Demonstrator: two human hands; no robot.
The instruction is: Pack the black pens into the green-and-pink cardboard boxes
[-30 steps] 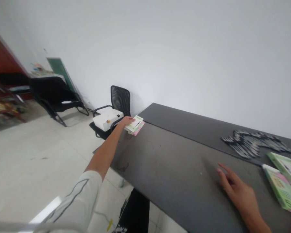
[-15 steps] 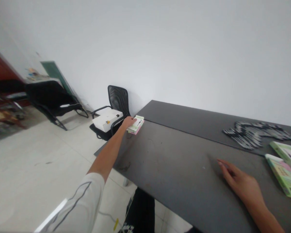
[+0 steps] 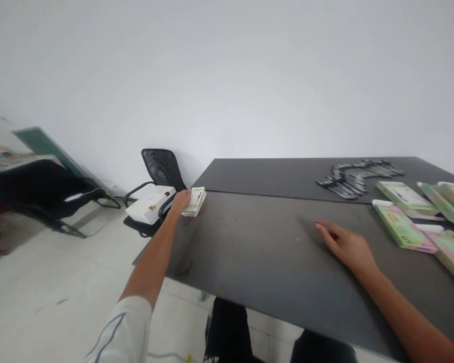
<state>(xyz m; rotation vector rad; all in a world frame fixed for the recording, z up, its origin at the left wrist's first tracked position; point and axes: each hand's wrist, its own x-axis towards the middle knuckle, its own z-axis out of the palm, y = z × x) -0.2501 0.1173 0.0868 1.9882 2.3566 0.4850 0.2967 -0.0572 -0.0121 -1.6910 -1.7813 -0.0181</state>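
At the far left corner of the dark table [image 3: 249,237], my left hand [image 3: 180,200] is closed on the left side of a small stack of green, white and pink flat boxes [image 3: 195,198]. Its fingertips are partly hidden. My right hand [image 3: 348,248] rests over the table's right half. Its thumb and index tips are pinched close together, and nothing shows between them. To the right of it lie several green and pink boxes [image 3: 403,226], some with their white end flaps sticking out.
A row of many dark, slim pens or sticks [image 3: 353,177] lies on the table's back part. Beyond the left edge stands a black mesh chair [image 3: 162,166] bearing a white box [image 3: 149,204]. Farther left is a black folding chair [image 3: 30,189]. A white wall rises behind the table.
My view has swung right, bringing more green boxes into sight. My left hand stays at the stack, which now sits more squarely piled. My right thumb and index finger have come together.
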